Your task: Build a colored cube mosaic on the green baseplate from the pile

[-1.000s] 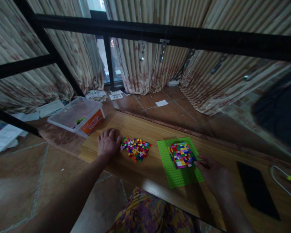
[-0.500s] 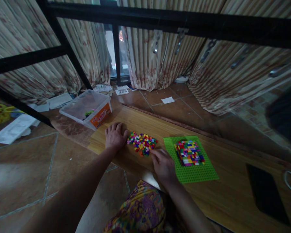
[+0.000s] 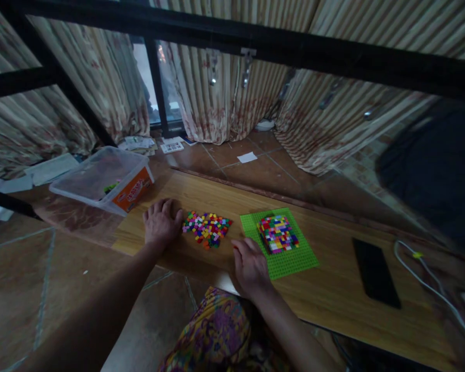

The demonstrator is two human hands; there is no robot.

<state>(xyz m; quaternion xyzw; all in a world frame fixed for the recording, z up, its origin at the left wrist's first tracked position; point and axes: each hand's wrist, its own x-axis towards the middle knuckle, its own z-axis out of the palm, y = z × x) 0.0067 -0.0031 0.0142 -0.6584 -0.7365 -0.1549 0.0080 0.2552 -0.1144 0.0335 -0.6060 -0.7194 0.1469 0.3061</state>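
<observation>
A: So the right hand [image 3: 250, 266] came off the stacked block [image 3: 278, 234] on the green baseplate [image 3: 287, 261] and now sits between that and the loose brick pile [image 3: 206, 228]. Looks like it's going for another piece.

B: Holding anything?

A: Can't tell, fingers curl down. Left hand [image 3: 160, 226] stayed flat on the bench [image 3: 333, 305], touching the pile's edge, gripping nothing. Plastic tub [image 3: 101, 181], phone [image 3: 375, 273] and cable [image 3: 430, 281] are well clear.

Left hand [image 3: 160, 225] flat, right hand [image 3: 250, 266] loosely curled
</observation>
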